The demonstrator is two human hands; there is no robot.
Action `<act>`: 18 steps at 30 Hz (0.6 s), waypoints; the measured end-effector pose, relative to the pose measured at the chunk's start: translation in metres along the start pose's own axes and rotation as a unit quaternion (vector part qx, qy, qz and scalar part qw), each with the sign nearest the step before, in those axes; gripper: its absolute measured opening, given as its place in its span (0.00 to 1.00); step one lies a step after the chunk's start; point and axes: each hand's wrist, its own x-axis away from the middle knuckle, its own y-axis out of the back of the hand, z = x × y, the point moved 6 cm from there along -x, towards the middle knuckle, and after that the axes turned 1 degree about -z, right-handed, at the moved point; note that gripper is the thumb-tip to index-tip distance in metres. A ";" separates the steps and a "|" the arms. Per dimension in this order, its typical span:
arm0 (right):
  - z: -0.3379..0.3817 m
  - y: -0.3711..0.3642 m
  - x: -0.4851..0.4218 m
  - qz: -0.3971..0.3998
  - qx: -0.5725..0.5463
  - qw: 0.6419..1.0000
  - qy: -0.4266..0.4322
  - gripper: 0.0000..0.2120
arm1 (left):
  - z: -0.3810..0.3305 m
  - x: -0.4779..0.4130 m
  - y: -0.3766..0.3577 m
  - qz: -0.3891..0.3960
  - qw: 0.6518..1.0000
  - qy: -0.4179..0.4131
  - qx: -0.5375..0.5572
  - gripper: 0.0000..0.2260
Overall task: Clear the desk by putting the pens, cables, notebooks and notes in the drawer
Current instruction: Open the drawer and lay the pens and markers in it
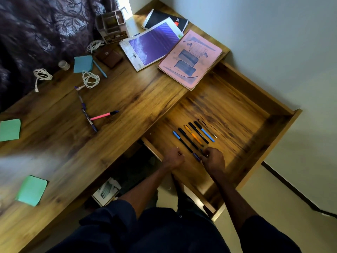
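Observation:
The wooden drawer [255, 99] is pulled open on the right, and several pens [194, 135] lie in a row on its floor. My right hand [213, 159] pinches a dark blue pen [197, 156] at the near end of that row. My left hand [174, 158] is curled beside it, with nothing clearly visible in it. On the desk lie a pink pen [104, 116], two blue-and-white pens [89, 121], a light blue pen [100, 68], three white cables [90, 79], a pink notebook [189, 58], a purple one [153, 44], a black one [164, 19], and green [32, 189] and blue notes [83, 63].
A brown wallet [109, 56], a tape roll [64, 65] and a desk organizer [113, 26] stand at the back of the desk [127, 92]. A dark curtain hangs behind. The pink notebook overhangs the drawer's far corner. A box sits on the floor under the desk.

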 end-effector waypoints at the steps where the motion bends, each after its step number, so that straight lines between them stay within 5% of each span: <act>1: 0.012 -0.001 0.001 -0.008 -0.005 1.000 0.006 0.10 | 0.001 0.002 0.010 -0.006 1.000 -0.009 -0.005 0.08; 8: 0.095 -0.015 0.006 -0.045 -0.029 0.997 0.052 0.09 | 0.010 0.011 0.089 -0.070 0.996 -0.056 -0.003 0.08; 18: 0.292 -0.076 0.027 -0.023 -0.068 0.964 0.255 0.04 | 0.072 0.034 0.251 -0.205 0.977 -0.057 0.024 0.09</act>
